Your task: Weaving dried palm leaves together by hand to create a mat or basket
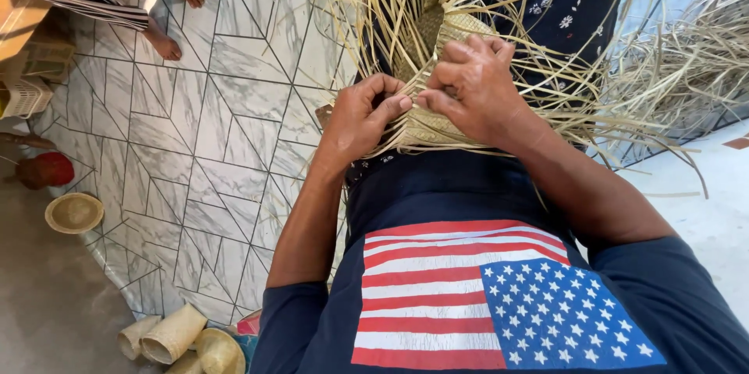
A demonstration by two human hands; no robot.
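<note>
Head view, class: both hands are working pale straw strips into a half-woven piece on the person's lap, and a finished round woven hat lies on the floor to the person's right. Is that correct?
One detail is wrong. The head view shows the round woven hat on the floor to the person's left, not right. The rest holds: the left hand and right hand work pale straw strips into the half-woven piece on the lap.
</note>
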